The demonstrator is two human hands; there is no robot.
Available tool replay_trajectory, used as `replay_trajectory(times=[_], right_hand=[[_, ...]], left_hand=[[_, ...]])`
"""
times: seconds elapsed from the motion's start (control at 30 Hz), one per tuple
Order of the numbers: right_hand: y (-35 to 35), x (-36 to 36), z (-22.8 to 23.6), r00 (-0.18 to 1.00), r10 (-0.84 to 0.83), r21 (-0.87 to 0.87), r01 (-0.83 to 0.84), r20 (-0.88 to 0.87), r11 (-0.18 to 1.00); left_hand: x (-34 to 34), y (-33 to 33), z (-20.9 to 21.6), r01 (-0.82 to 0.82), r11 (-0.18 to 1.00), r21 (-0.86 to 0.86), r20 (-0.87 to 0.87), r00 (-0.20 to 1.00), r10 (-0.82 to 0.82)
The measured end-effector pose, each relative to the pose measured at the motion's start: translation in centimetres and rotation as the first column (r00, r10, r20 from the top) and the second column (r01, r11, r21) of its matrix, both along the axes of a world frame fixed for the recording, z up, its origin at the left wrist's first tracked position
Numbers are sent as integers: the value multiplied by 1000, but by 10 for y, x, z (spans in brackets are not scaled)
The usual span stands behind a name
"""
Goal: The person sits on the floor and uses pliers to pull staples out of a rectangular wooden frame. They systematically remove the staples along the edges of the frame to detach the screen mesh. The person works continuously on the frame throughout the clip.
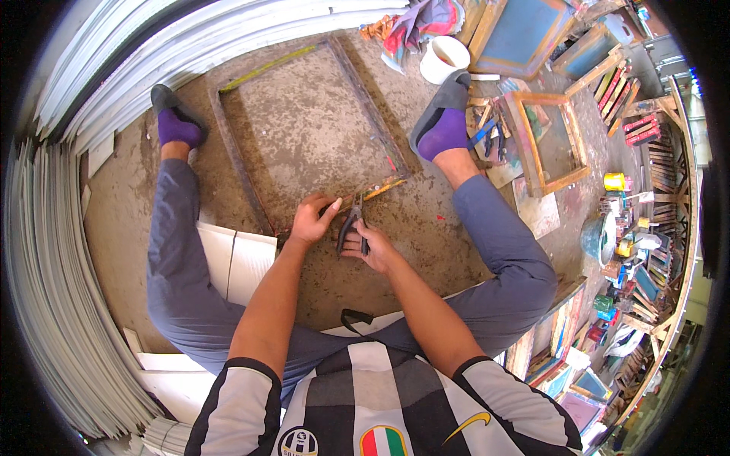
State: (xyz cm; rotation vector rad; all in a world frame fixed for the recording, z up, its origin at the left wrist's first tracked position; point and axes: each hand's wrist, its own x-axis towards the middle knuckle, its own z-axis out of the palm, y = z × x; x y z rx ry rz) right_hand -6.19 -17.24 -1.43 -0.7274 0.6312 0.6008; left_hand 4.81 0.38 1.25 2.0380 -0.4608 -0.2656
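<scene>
A worn rectangular wooden frame (370,107), without mesh or panel in it, lies between my legs on the stained floor. Its near bar carries yellow and red paint marks. My left hand (312,218) rests at that near bar, thumb stretched along it and the other fingers curled at its edge. In my right hand (370,245) is a pair of pliers (352,226) with dark handles. The jaws point away from me and meet the near bar just right of my left thumb. Whether they grip anything there is too small to tell.
White sheets (57,289) stand stacked along the left and far side. A white bucket (444,60) and crumpled cloth (426,26) sit beyond my right foot. Right of it lie tools (490,137) and a smaller wooden frame (566,182). Paint pots (614,182) and shelves line the right.
</scene>
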Motion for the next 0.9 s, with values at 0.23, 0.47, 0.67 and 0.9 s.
replay_trajectory(times=[0.23,0.47,0.67,0.9], right_hand=[[-12,-6,17,995,-43,-102,51,87,993],[-22,-7,28,990,-99,-98,109,104,989],[-22,-6,25,991,-99,-107,109,90,988],[-23,-10,18,986,-146,-134,156,86,979]], left_hand=[[-14,-5,-6,78,934,350,171,975,-145],[-24,-20,4,73,758,649,241,925,-295],[-24,-17,-3,91,745,661,283,889,-360],[-27,-25,-6,103,745,659,286,882,-375]])
